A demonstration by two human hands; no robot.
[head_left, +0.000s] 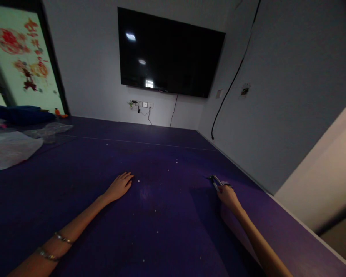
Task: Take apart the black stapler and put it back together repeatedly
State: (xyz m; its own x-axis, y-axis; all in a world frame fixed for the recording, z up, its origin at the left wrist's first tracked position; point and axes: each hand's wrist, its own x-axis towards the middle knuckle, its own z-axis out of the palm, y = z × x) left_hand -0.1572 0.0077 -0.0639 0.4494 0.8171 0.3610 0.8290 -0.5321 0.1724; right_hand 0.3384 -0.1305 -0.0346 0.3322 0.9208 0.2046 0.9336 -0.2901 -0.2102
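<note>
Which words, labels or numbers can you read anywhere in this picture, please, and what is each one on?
None can be read for certain.
Red decorations on the window: some look like characters, too blurred to read.
Small metal tool at the right hand: no legible marking.
Television: dark screen, no brand visible.
Wall plate: too small to read.
Left hand: flat on the purple table, which is unmarked.

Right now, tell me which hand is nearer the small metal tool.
Right. The right hand is at the small metal tool, apparently gripping it; the left hand lies flat on the purple table, well apart.
</note>
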